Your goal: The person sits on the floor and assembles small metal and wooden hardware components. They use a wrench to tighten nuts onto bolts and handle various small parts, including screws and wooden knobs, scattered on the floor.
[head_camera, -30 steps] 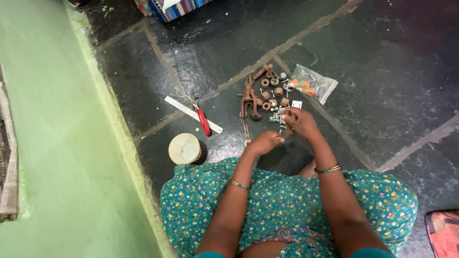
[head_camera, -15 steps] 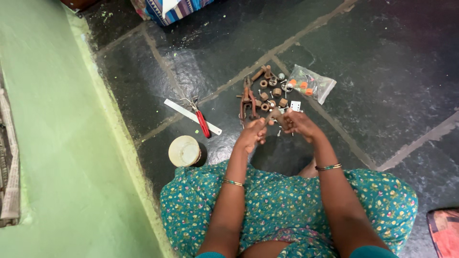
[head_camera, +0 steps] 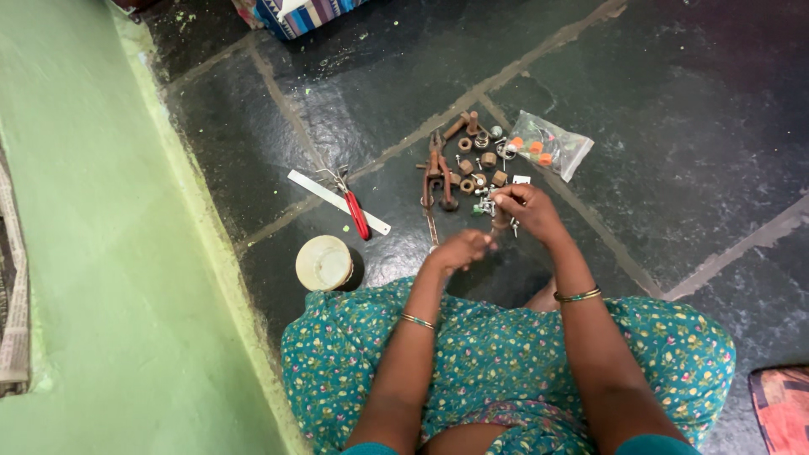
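Above the dark stone floor [head_camera: 674,152], both hands worked a small metal part: the right hand [head_camera: 527,211] pinched it closed, the left hand [head_camera: 462,250] curled beneath. Assembly seemed underway; next probably needs a rusty nut [head_camera: 490,160] from the pile.

A teal dress [head_camera: 506,362] patterned with small flowers is seen at the bottom of the frame, beside a green wall [head_camera: 101,278] on the left. Rust-brown nuts and bolts [head_camera: 468,164] are spread on dark grey stone floor [head_camera: 674,101] at upper centre, with red-handled pliers [head_camera: 358,212] to their left and a striped blue cloth [head_camera: 299,13] at the top edge.
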